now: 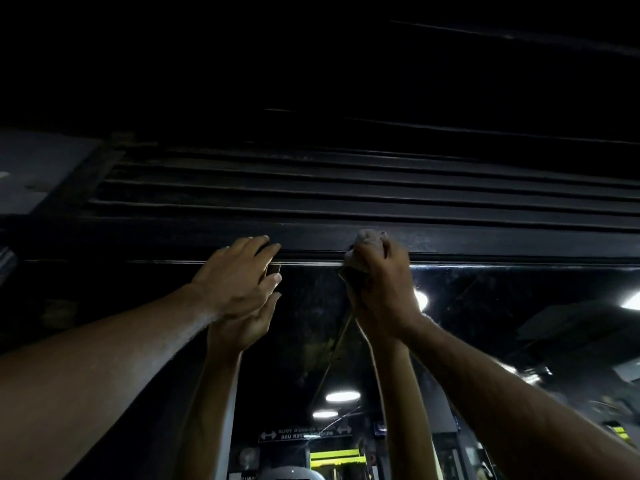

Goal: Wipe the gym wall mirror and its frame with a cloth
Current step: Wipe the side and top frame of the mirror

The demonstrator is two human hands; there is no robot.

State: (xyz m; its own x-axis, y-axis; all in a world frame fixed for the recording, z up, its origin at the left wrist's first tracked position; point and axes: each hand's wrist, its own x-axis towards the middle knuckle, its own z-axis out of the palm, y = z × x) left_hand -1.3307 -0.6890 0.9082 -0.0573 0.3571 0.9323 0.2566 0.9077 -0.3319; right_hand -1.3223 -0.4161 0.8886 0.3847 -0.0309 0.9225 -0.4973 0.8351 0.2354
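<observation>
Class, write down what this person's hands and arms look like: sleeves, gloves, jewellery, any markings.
The left forearm and right forearm are bare to the picture's edge: no sleeves show. The left hand and the right hand wear no gloves, and no ring, watch or wristband is visible. Dim light hides finer markings.

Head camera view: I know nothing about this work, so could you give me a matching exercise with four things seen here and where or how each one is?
Things:
1 left hand
2 right hand
3 cloth
4 mirror

States:
A pale, bunched against the dark frame
B reflects round ceiling lights
C fingers laid on the frame's lower edge
D grips the cloth

Pairs: 1-C, 2-D, 3-A, 4-B.
</observation>
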